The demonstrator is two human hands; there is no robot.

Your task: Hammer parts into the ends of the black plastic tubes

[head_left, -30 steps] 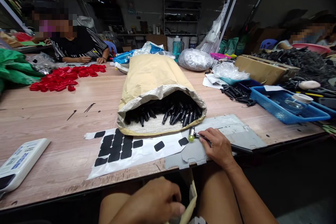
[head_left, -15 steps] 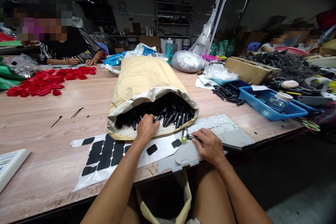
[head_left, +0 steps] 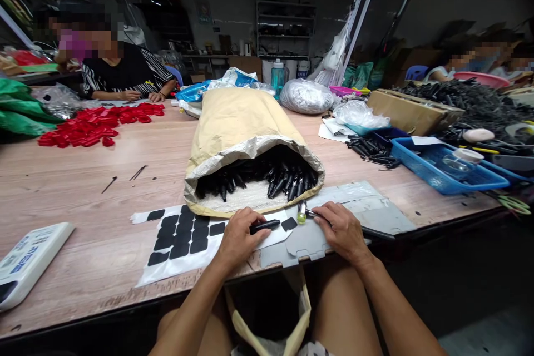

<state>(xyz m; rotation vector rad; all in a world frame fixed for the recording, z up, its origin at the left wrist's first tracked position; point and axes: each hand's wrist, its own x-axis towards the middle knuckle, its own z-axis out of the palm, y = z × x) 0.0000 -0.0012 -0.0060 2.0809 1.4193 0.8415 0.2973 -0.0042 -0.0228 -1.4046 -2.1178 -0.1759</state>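
My left hand (head_left: 242, 236) grips a black pen-like piece (head_left: 267, 226) over the sheet of black stickers (head_left: 200, 245). My right hand (head_left: 340, 228) is closed round the handle of a small hammer (head_left: 377, 233), whose head with a yellowish-green face lies to the left of the fingers, over a grey board (head_left: 304, 245). Just beyond both hands lies a big yellow paper sack (head_left: 248, 117), its mouth towards me. Inside it are many black pen-like pieces (head_left: 287, 178) like the one I hold.
Red parts (head_left: 94, 125) lie in a heap at the left, with a co-worker (head_left: 125, 75) behind them. A white device (head_left: 35, 261) sits at the near left. Rightward are a blue basket (head_left: 446, 169), a cardboard box (head_left: 411, 111) and a pile of black parts (head_left: 475, 100).
My left hand has come back from the sack's mouth with a black pen-like piece. My right hand stays on the hammer. The whole view has shifted a little to the left.
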